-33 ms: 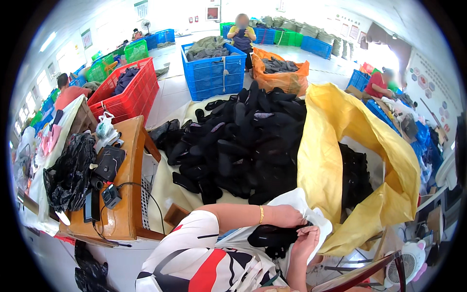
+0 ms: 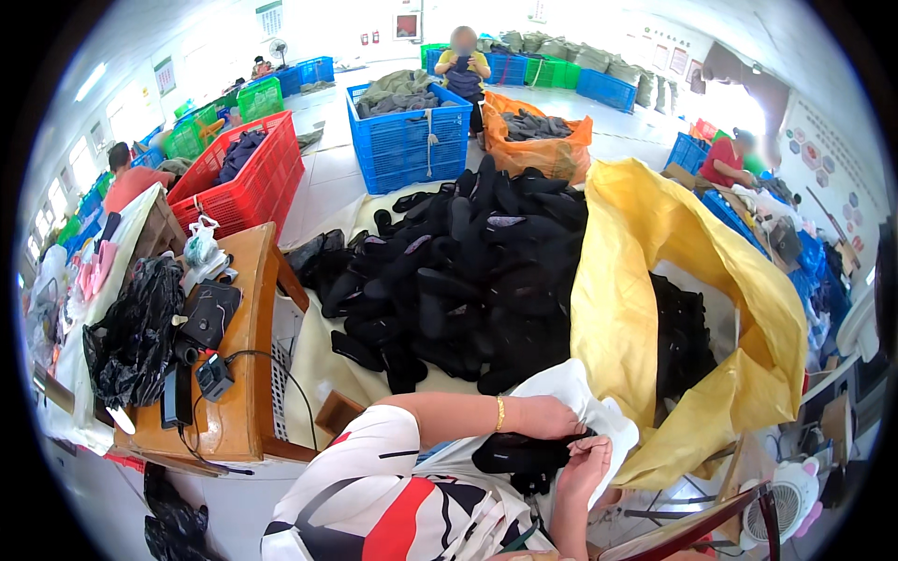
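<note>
A huge heap of black socks (image 2: 468,271) is filling the frame's centre, with a yellow sack (image 2: 655,309) sagging open at centre right. At lower centre, a white bag (image 2: 599,421) is lying under both hands, which are gripping a black sock bundle (image 2: 519,453). The left hand (image 2: 547,418) is pressing on top; the right hand (image 2: 585,467) is pinching its end. With such a shallow grip, the bundle could be slipping off toward the floor.
</note>
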Demonstrator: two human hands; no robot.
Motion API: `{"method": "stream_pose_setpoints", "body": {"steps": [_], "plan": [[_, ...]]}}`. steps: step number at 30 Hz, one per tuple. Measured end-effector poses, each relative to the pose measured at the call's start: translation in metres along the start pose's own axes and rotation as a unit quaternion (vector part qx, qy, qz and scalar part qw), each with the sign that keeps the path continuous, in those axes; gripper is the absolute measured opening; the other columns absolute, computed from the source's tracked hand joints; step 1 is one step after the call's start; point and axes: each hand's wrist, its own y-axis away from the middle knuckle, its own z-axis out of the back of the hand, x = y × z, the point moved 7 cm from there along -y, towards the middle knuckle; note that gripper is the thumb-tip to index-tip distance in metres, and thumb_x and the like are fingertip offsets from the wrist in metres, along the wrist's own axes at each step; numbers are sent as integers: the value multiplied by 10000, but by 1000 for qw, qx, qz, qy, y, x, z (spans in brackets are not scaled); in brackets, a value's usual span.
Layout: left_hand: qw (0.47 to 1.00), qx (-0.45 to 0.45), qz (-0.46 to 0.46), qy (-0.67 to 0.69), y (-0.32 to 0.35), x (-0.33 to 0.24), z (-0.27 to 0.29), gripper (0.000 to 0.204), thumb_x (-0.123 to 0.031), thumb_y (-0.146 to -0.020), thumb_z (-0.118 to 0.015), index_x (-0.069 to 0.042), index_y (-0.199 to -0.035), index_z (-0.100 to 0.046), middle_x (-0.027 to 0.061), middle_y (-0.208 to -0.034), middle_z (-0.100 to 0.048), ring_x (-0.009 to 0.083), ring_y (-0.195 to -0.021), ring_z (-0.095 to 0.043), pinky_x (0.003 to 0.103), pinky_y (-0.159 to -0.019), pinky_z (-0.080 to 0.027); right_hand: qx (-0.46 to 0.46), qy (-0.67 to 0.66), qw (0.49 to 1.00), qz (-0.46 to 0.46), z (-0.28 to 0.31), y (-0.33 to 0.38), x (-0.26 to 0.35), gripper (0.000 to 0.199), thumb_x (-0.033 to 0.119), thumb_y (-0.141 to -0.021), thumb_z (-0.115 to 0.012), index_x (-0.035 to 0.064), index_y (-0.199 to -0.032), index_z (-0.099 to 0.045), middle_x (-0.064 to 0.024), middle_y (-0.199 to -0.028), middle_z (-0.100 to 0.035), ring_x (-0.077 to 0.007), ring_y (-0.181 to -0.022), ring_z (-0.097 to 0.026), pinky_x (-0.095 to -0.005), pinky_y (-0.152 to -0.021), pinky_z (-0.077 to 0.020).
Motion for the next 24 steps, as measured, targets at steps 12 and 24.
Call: {"method": "stream_pose_setpoints", "body": {"steps": [12,24], "plan": [[997,48,-8,62,21,-13,-87,247,-94,-808,-573,-180,-1024,-658,114,-805,-652,344,-768,-654,442,-667,-532,14,169,982,-86,38,76,-14,272,188,-1045,-418,65,-802,-435,7,-748,-398,-107,-711,-383,-248,-656,-330],[979,84,62,175,-1,-17,-54,350,-140,-794,-661,-82,-1138,-642,135,-1008,-658,282,-919,-648,362,-769,-535,-37,488,852,184,91,56,46,102,101,-919,-650,8,-883,-626,-125,-807,-623,-263,-738,-605,-346,-689,-505]]}}
